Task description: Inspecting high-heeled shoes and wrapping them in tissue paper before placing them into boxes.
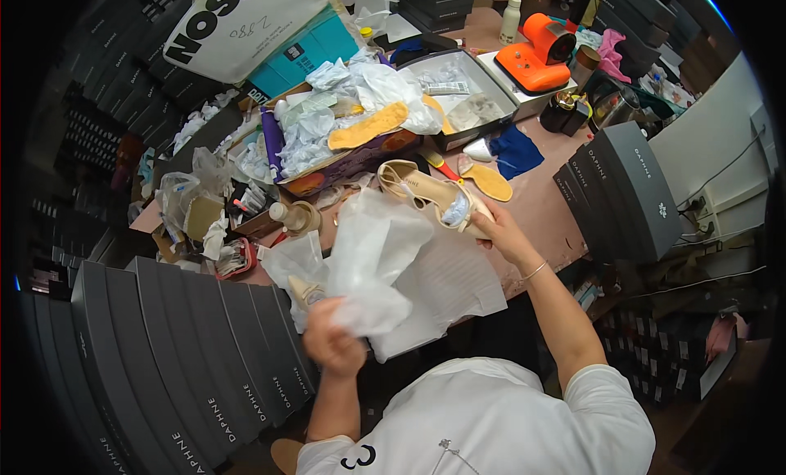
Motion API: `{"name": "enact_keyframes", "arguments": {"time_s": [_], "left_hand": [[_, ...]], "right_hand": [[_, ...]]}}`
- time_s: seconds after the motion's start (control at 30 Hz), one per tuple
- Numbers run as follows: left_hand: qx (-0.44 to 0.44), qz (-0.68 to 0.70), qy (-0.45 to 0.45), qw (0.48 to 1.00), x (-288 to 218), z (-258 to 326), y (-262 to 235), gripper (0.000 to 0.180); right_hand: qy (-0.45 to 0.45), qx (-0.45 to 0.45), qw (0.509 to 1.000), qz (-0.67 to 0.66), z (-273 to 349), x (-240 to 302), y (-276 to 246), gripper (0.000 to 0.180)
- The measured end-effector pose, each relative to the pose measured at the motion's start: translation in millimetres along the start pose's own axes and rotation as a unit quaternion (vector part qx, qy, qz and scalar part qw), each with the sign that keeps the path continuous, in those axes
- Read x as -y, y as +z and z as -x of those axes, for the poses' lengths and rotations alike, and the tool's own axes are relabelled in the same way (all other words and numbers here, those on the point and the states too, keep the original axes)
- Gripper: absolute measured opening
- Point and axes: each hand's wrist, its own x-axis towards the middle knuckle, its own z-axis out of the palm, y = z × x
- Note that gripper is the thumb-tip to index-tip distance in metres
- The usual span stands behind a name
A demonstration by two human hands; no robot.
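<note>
Left hand (pixel 332 344) is fisted around a bunch of white tissue paper (pixel 372 254), lifted over the near edge of the table (pixel 540 201). The paper billows up and partly covers a second beige shoe (pixel 306 292) just beside the hand; only its tip shows. Right hand (pixel 501 232) is closed on the toe end of a beige heeled sandal (pixel 426 193), held above the tabletop near its middle, strap end pointing toward the far left. More white paper sheets (pixel 446 283) lie flat under both hands at the near edge.

Behind the sandal: an open cardboard box (pixel 344 168) stuffed with crumpled tissue and a tan insole (pixel 368 126) on top. Another insole (pixel 489 181) lies on the tabletop just right of the sandal, near a blue cloth (pixel 516 150). A grey open shoebox (pixel 458 90) sits further back, and an orange device (pixel 536 54) toward the far right corner. Grey shoeboxes (pixel 626 193) stand stacked at the right edge; more shoebox stacks (pixel 188 352) stand off the near left corner. A small bottle (pixel 293 216) lies at the left side amid clutter.
</note>
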Motion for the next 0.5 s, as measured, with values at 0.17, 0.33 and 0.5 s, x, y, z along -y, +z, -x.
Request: {"name": "enact_keyframes", "arguments": {"time_s": [0.17, 0.33, 0.5], "left_hand": [[0.422, -0.007, -0.352, 0.835, 99.8, 113.2, 42.8, 0.035], [0.191, 0.394, -0.480, 0.761, 57.6, 26.4, -11.9, 0.056], [0.164, 0.651, -0.586, 0.455, 38.7, 102.5, -2.2, 0.061]], "right_hand": [[-0.023, 0.117, 0.988, 0.094, -0.5, 55.0, 5.4, 0.046], [0.036, 0.407, 0.869, 0.280, 3.3, 87.6, 31.6, 0.051], [-0.324, 0.312, 0.791, 0.415, -3.7, 68.2, 128.9, 0.042]]}}
